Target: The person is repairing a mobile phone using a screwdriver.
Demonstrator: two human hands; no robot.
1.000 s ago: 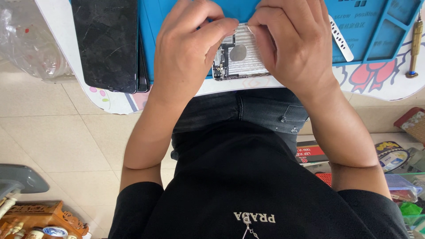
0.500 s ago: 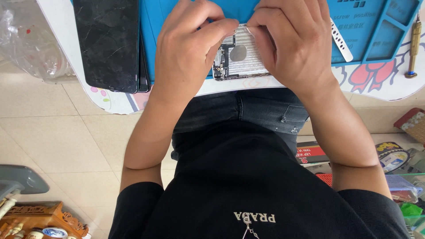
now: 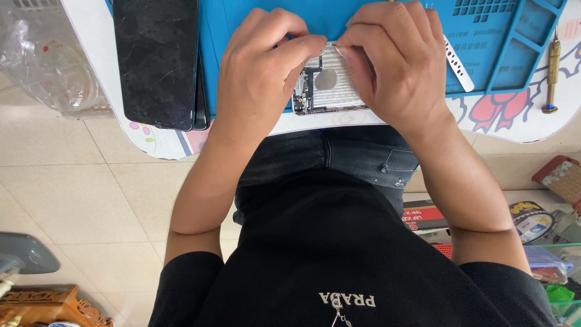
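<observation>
Pinching at the phone's top edge, both hands closed in

My left hand (image 3: 260, 72) and right hand (image 3: 399, 66) have barely shifted in the last second — fingertips meet, clamped on something too small to tell, atop the opened phone (image 3: 330, 91) on the blue mat (image 3: 484, 54) — fiddly work continuing

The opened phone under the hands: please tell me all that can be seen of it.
The opened phone lies flat on the blue mat at the table's near edge. Its silvery inside faces up, with a round grey disc and small dark parts along its left side. The left hand and right hand both pinch its upper edge and hide its top.
</observation>
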